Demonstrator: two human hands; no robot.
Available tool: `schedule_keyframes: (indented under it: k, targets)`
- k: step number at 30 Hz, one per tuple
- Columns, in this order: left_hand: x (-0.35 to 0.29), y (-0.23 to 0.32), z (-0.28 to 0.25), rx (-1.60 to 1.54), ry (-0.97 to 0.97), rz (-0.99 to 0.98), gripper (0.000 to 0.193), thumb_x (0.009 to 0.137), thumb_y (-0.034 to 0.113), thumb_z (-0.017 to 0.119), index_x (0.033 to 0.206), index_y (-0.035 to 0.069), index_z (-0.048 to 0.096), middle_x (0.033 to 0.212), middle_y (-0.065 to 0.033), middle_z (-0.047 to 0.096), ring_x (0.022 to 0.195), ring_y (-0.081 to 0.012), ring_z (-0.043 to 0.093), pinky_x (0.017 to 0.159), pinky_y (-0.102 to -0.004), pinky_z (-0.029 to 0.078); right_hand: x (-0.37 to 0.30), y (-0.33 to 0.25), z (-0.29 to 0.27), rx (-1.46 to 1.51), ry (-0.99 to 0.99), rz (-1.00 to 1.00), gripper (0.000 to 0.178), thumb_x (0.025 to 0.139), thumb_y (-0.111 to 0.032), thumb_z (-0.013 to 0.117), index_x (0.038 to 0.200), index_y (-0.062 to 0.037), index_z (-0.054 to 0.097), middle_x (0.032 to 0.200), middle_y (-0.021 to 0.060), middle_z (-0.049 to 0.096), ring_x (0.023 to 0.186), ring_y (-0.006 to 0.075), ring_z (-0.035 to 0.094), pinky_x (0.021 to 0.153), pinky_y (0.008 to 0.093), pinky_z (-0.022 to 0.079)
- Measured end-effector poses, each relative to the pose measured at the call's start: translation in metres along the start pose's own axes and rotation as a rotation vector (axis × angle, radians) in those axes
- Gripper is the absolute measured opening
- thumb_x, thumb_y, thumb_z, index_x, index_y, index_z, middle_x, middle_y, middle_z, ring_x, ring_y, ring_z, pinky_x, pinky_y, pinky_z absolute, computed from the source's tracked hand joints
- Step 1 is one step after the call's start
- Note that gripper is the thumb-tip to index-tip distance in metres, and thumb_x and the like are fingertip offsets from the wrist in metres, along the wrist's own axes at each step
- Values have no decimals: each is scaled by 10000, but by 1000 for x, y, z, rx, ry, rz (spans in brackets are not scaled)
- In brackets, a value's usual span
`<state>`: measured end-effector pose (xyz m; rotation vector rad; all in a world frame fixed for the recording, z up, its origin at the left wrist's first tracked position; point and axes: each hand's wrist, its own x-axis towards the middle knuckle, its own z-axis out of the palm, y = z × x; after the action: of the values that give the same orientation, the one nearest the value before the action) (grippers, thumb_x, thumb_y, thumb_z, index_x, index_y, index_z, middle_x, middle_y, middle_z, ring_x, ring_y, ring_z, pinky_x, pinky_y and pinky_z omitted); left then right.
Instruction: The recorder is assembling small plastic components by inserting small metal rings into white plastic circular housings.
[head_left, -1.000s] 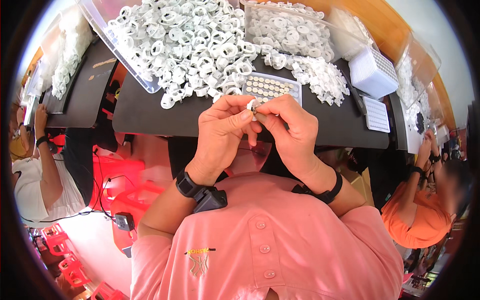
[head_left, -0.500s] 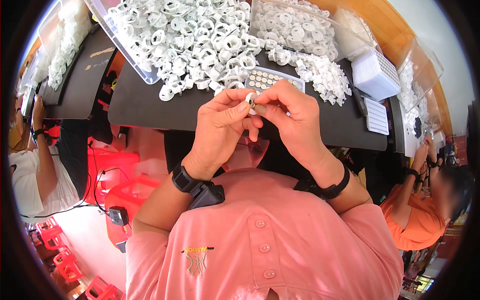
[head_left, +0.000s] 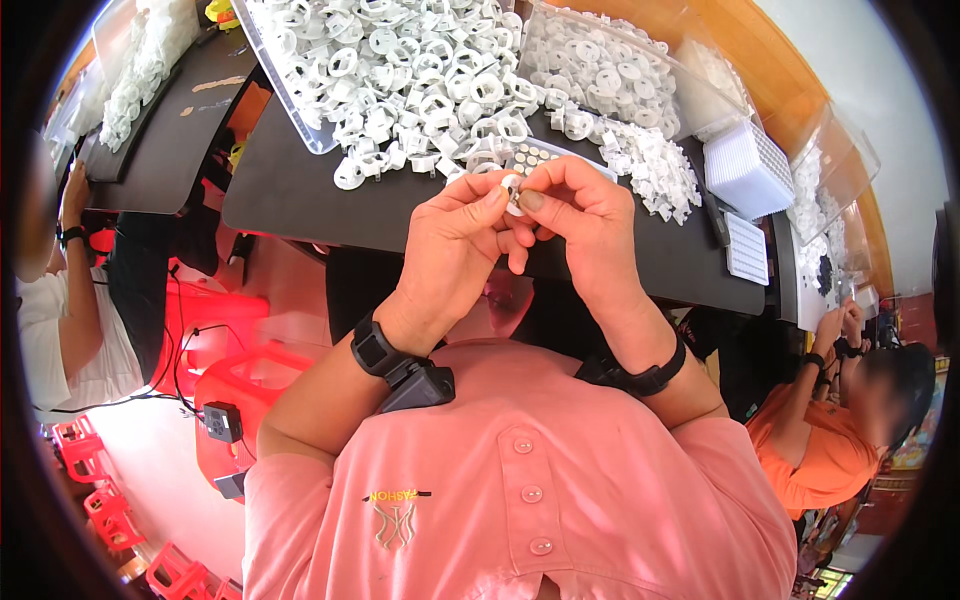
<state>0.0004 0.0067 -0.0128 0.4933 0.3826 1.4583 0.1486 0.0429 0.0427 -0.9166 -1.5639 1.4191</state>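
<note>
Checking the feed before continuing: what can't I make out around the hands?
All in the head view:
Small, round white plastic piece in the left hand: mostly covered by fingers; its dark centre is too small.
Right hand: its fingertips hide whether it grips a separate bit.
Pale plastic tray of round cream discs: near part hidden behind the hands.
Large heap of white plastic rings: far end cut off by the upper edge.

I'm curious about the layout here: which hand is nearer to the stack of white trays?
Right hand: it's left of the stack of white trays, apart from it; the left hand is farther left.
</note>
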Motion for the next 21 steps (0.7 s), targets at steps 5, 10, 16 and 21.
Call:
schedule_keyframes:
  k: [5, 10, 16, 21]
  targets:
    - [0, 1, 0, -39, -18, 4, 233, 995, 124, 585, 1164, -37, 589, 960, -128, 654, 774, -215, 663, 570, -321, 547, -3, 5, 14, 187, 57, -17, 35, 951, -18, 600, 931, 5, 584, 719, 23, 574, 592, 90, 558, 463, 227, 425]
    - [1, -2, 0, -55, 29, 8, 225, 994, 123, 587, 1159, -29, 582, 982, -117, 645, 771, -212, 663, 582, -324, 539, -5, 19, 23, -108, 179, -239, 47, 958, -4, 586, 930, 4, 549, 722, 42, 562, 581, 83, 550, 441, 233, 424]
    - [-4, 0, 1, -16, -18, -5, 213, 993, 119, 586, 1149, -26, 594, 968, -121, 653, 772, -209, 664, 580, -322, 540, -6, 2, 10, 37, -13, -51, 33, 957, 25, 569, 934, 9, 551, 761, 52, 577, 599, 79, 534, 464, 240, 456]
    - [-2, -2, 1, 28, 5, 18, 211, 996, 112, 576, 1150, -30, 596, 971, -126, 659, 782, -224, 667, 587, -331, 540, -5, 13, 10, 102, 37, -40, 30, 953, 27, 572, 931, 12, 557, 766, 49, 577, 611, 82, 536, 479, 244, 464]
